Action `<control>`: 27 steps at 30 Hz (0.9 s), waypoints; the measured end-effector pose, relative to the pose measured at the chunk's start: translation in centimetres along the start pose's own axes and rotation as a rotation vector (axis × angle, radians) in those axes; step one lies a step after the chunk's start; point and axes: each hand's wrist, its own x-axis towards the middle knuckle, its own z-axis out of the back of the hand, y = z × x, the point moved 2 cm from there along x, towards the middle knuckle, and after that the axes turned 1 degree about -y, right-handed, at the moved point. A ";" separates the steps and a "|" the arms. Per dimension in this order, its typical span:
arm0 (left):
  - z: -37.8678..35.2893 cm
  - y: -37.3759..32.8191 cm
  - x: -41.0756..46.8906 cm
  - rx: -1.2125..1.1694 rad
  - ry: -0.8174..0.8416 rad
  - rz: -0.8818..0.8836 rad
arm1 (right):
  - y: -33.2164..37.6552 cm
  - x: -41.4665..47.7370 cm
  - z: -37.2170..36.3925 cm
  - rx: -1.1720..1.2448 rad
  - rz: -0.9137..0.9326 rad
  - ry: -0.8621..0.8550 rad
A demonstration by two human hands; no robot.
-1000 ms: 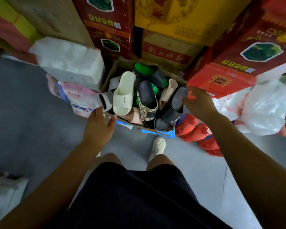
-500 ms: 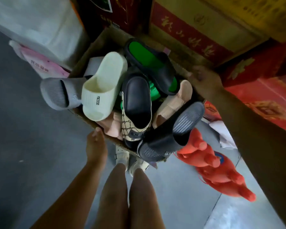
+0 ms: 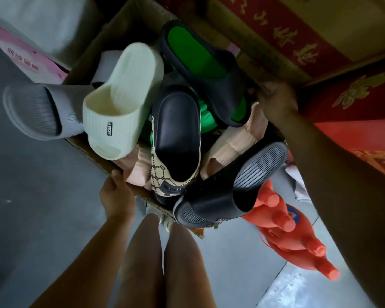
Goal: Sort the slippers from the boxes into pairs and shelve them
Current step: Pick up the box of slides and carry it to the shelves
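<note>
Step in hand, as judged: taking hold of the cardboard box [image 3: 82,150] of mixed slippers; no pairing or shelving yet done.

Left hand [image 3: 117,196]: at 7 o'clock of the box, thumb over the near rim, pinching the cardboard.
Right hand [image 3: 276,101]: at 2 o'clock, curled over the far rim in shadow.

Contents, heaped above the rim:
- grey slipper [image 3: 38,112], 9 o'clock, overhanging the side
- cream slipper [image 3: 122,101], 10 o'clock, lying partly on the grey one
- black-and-green slipper [image 3: 200,63], 12 o'clock
- black slipper with patterned beige strap [image 3: 176,138], centre
- black ribbed-sole slipper [image 3: 231,185], 5 o'clock, tipped over the near rim
- pale pink slippers [image 3: 231,143], wedged beneath

Next move, as judged: an even lift or pull on both rims, kept level so that the two overhanging slippers do not slide out.

Hidden or unclear: fingertips of both hands; lower layers of the heap, so matching mates not countable; more green showing under the centre slipper, item not identifiable; no shelf in view; red plastic objects [image 3: 293,236] at 4 o'clock on the floor, kind not determinable.
</note>
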 end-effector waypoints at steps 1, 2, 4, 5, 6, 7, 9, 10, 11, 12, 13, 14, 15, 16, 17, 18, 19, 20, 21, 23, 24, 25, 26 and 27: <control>0.1 -0.1 0.0 0.017 -0.023 -0.014 | 0.2 -0.3 0.0 0.012 0.002 -0.001; 0.2 -0.3 0.0 0.036 -0.040 -0.024 | 0.4 -0.6 0.1 0.006 0.003 -0.004; 0.4 -0.6 -0.1 0.065 -0.047 -0.040 | 0.6 -1.1 0.2 -0.013 0.020 -0.013; 0.5 -0.6 -0.1 0.081 -0.041 -0.051 | 0.6 -1.3 0.3 -0.020 0.035 -0.018; 0.7 -0.7 -0.2 0.096 -0.037 -0.060 | 0.7 -1.7 0.4 -0.034 0.047 -0.026; 1.0 -0.6 -0.3 0.105 -0.036 -0.066 | 0.8 -2.0 0.5 -0.055 0.061 -0.043; 1.9 -0.4 -0.8 0.102 -0.043 -0.069 | 0.8 -3.1 0.7 -0.108 0.078 -0.095; 2.4 -0.3 -1.2 0.096 -0.048 -0.076 | 0.8 -3.7 0.8 -0.134 0.083 -0.111; 3.1 -0.3 -1.7 0.091 -0.054 -0.090 | 0.9 -4.4 1.0 -0.161 0.089 -0.123; 4.0 -0.4 -2.3 0.090 -0.063 -0.103 | 1.3 -5.2 1.2 -0.182 0.094 -0.131; 4.9 -0.5 -2.8 0.094 -0.076 -0.112 | 1.6 -6.0 1.3 -0.184 0.105 -0.133; 6.0 -0.7 -3.3 0.100 -0.092 -0.115 | 2.0 -6.8 1.6 -0.180 0.108 -0.125; 7.2 -0.9 -3.8 0.102 -0.111 -0.114 | 2.6 -7.7 1.8 -0.176 0.125 -0.121; 8.4 -1.0 -4.3 0.093 -0.129 -0.115 | 3.3 -8.8 2.2 -0.176 0.142 -0.114; 9.7 -1.1 -4.8 0.079 -0.145 -0.116 | 4.1 -9.9 2.5 -0.177 0.159 -0.111; 11.1 -1.2 -5.5 0.071 -0.162 -0.115 | 4.7 -10.9 2.8 -0.176 0.164 -0.103; 12.6 -1.3 -6.2 0.072 -0.180 -0.114 | 5.4 -12.0 3.2 -0.172 0.171 -0.095; 14.1 -1.4 -7.1 0.076 -0.201 -0.123 | 6.2 -13.2 3.5 -0.168 0.174 -0.086; 15.7 -1.5 -8.0 0.088 -0.226 -0.143 | 7.0 -14.4 3.9 -0.165 0.184 -0.077; 18.9 -1.4 -10.2 0.115 -0.294 -0.165 | 8.7 -17.1 4.9 -0.159 0.213 -0.049; 20.5 -1.4 -11.3 0.102 -0.333 -0.160 | 9.6 -18.5 5.5 -0.150 0.236 -0.039; 22.1 -1.2 -12.4 0.081 -0.373 -0.150 | 10.7 -19.9 6.1 -0.150 0.275 -0.029; 23.7 -1.2 -13.5 0.054 -0.410 -0.142 | 11.7 -21.4 6.7 -0.162 0.314 -0.018; 25.3 -1.0 -14.7 0.029 -0.443 -0.130 | 12.8 -22.8 7.3 -0.175 0.359 -0.012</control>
